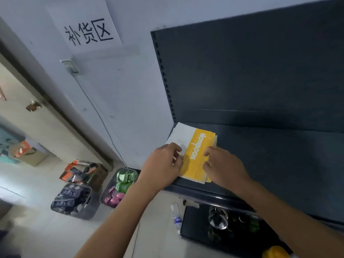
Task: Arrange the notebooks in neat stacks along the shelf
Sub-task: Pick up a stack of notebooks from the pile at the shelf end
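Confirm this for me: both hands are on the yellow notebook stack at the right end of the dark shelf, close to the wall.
Not quite. In the head view the left hand and right hand do hold the yellow notebook stack near the wall, but it sits at the left end of the dark shelf, not the right.

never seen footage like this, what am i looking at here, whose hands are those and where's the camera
There is no robot here. The single picture comes from a wide-angle camera worn on a person's head, looking forward and down, so the two bare arms reaching in from the bottom are that person's own.

The left hand and right hand press on either side of a small stack of notebooks, yellow cover on top, white ones beneath. The stack lies at the left end of a dark shelf, near its front edge.

On the floor to the left stand baskets of packaged goods, and a paper sign hangs on the wall.
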The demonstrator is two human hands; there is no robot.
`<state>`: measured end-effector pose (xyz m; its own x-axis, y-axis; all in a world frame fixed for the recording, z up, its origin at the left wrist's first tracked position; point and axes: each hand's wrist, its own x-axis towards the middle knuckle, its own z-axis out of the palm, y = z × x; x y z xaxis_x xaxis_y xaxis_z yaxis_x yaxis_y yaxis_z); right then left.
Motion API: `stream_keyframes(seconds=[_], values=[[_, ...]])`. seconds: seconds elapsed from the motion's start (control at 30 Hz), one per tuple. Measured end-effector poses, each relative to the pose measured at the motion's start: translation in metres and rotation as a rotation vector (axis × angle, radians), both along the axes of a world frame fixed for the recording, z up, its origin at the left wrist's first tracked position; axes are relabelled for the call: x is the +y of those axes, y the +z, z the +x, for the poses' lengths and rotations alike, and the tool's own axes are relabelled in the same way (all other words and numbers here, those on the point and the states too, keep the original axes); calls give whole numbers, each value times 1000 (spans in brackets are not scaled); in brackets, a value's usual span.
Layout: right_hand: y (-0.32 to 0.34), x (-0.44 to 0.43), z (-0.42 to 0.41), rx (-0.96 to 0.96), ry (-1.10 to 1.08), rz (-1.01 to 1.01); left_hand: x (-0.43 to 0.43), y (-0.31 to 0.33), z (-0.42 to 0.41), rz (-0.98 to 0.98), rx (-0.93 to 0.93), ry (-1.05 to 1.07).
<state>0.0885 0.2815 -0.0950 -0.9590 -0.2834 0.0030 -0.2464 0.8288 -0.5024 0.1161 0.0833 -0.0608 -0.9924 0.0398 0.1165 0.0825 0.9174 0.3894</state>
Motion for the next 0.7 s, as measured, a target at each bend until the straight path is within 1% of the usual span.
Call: stream_keyframes(seconds=[0.13, 0.27, 0.47, 0.6, 0.7], values=[[-6, -1, -8, -37, -128, -31, -11, -7, -30, -13, 28, -26], [-15, -3, -14, -101, -231, -68, -20, -16, -54, -60, 57, 50], [-26, -16, -20, -156, -335, -158, -28, -33, -80, -159, -17, 108], [-32, -25, -21, -119, -383, -127, -30, -41, -87, -150, -54, 129], [-34, -28, -21, -81, -393, -62, -35, -42, -90, -141, -78, 126]])
